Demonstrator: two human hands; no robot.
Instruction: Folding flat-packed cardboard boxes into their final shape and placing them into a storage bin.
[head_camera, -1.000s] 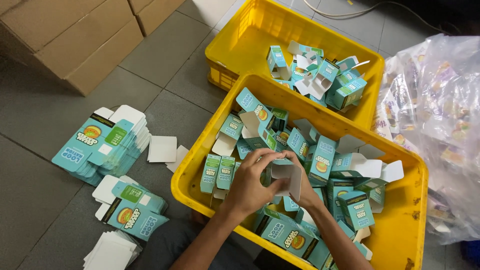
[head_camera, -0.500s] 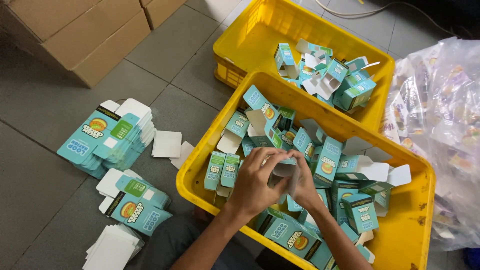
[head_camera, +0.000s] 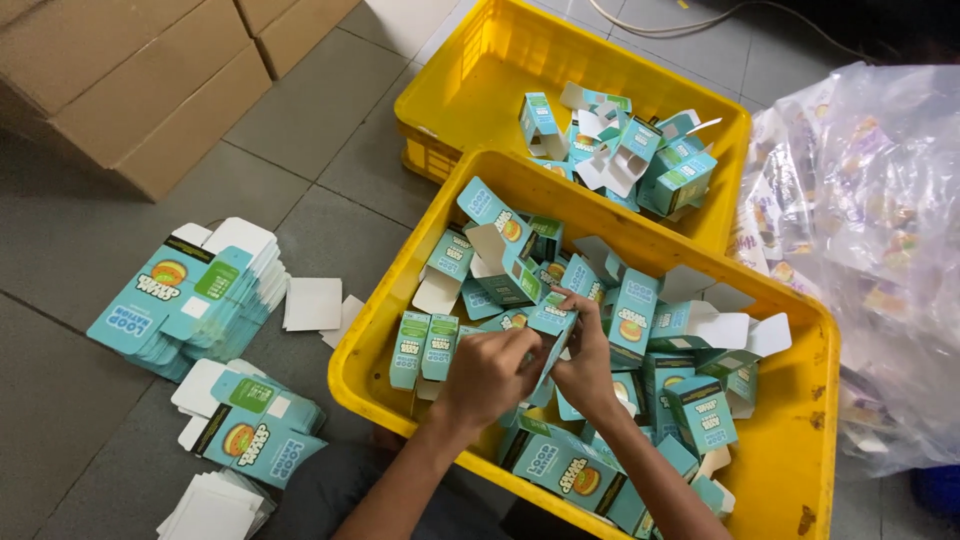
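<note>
Both of my hands work over the near yellow crate (head_camera: 380, 375), which holds several small teal cartons with white flaps. My left hand (head_camera: 490, 375) and my right hand (head_camera: 585, 365) together grip one small teal carton (head_camera: 552, 318), pressed between the fingers just above the pile. Two folded cartons (head_camera: 424, 348) stand upright against the crate's left wall, right beside my left hand.
A second yellow crate (head_camera: 480, 70) behind holds more teal cartons. Stacks of flat teal carton blanks (head_camera: 185, 295) and white card pieces (head_camera: 313, 303) lie on the grey floor at left. Brown cardboard boxes (head_camera: 140, 80) stand at far left. A clear plastic bag (head_camera: 870, 240) bulges at right.
The carton in my hands has been lowered from a raised position toward the pile. My hands have closed tighter around it, and the view has shifted slightly.
</note>
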